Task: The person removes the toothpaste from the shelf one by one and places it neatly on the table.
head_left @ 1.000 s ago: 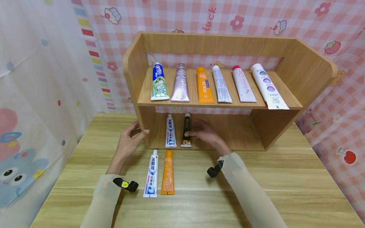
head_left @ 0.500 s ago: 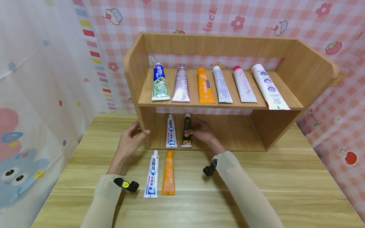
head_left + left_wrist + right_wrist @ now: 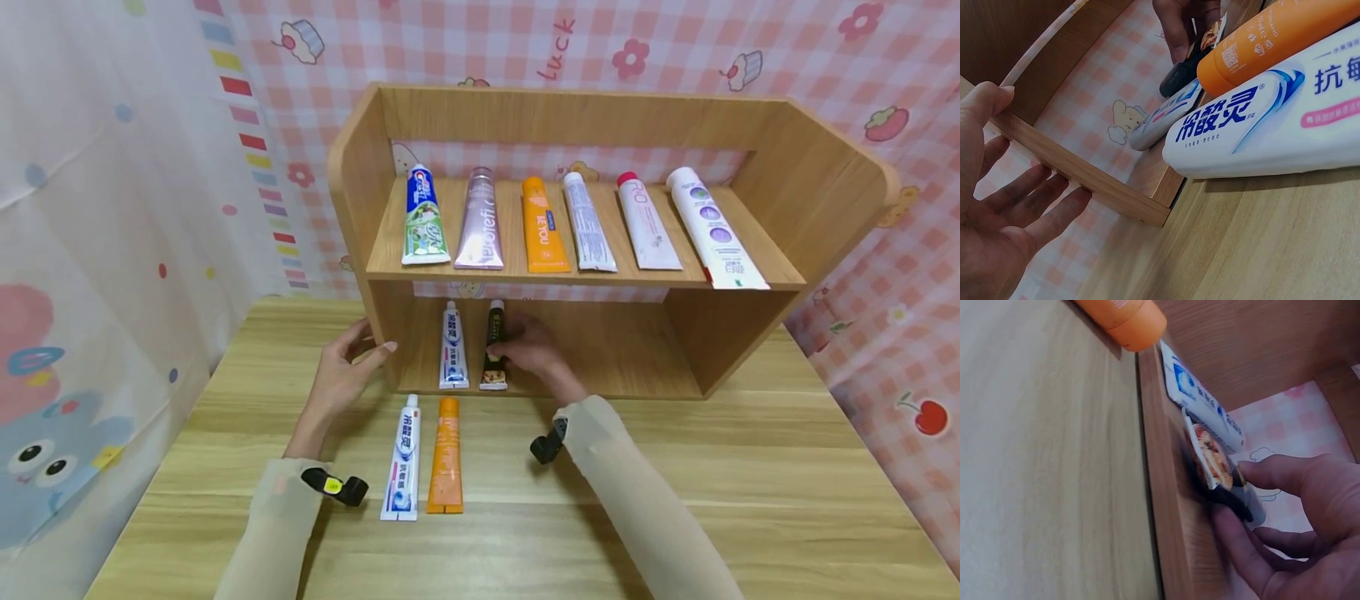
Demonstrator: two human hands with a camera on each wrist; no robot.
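In the head view my right hand reaches into the lower level of the wooden shelf and pinches a black toothpaste tube between thumb and fingers. The right wrist view shows the tube's printed flat end near the shelf's front edge. Beside it on the left lies a white and blue toothpaste tube. My left hand holds the left side panel of the shelf, thumb at its front edge and fingers along the outer side. A similar white and blue tube and an orange tube lie on the table in front.
On the upper shelf level several tubes lie in a row, cap ends toward the back. The rightmost white tube sticks out over the front edge. A checked cloth hangs behind the shelf, which stands on the wooden table.
My right wrist and forearm have swung slightly to the left, while the fingers stay on the black tube. The left hand keeps its place on the side panel.
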